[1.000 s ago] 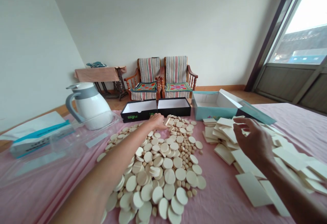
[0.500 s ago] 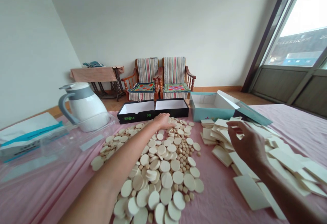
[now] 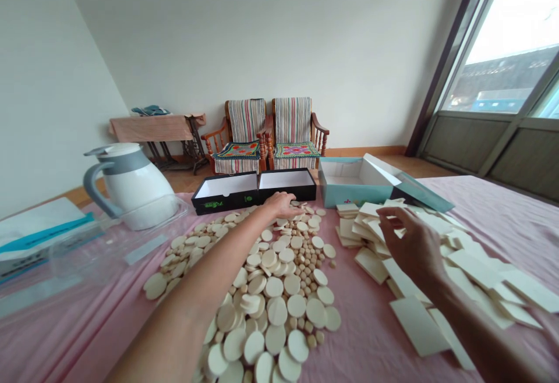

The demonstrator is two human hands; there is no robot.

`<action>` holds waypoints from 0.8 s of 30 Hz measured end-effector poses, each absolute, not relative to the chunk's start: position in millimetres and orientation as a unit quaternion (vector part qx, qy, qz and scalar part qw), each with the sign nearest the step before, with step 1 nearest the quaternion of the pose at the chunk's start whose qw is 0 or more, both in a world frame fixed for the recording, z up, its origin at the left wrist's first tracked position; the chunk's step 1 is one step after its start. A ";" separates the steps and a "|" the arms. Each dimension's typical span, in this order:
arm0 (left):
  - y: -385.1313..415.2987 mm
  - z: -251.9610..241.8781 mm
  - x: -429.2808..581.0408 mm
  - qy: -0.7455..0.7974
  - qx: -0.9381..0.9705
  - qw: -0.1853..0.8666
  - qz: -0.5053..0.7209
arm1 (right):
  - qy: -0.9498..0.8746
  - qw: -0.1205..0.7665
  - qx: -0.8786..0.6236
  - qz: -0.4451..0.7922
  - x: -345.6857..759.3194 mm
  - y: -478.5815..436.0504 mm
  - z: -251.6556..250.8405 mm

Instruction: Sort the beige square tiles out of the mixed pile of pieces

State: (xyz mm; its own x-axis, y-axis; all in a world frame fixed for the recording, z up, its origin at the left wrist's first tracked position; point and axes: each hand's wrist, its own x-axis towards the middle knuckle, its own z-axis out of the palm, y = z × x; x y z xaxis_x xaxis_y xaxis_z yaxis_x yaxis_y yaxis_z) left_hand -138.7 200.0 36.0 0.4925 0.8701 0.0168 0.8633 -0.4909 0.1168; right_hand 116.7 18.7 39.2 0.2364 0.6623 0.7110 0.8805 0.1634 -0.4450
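Two hands, left [image 3: 283,206] at disc pile [image 3: 274,287] edge, right [image 3: 409,244] above cream slabs [image 3: 474,268]

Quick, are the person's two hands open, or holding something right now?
Left hand: open, palm down at the edge of the pale round discs, nothing clearly held.
Right hand: half-open above the pale rectangular tiles, nothing clearly held.

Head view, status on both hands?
Left hand on far edge of cream discs; right hand above cream rectangular tiles; open black boxes just beyond left hand.

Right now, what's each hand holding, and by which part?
Left hand rests on cream discs, nothing gripped. Right hand is over cream tiles; can't tell if it pinches one.
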 end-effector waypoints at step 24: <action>159.3 70.9 -219.6 0.402 0.894 0.190 0.045 | -0.643 0.432 -0.628 -0.079 104.8 16.2 30.4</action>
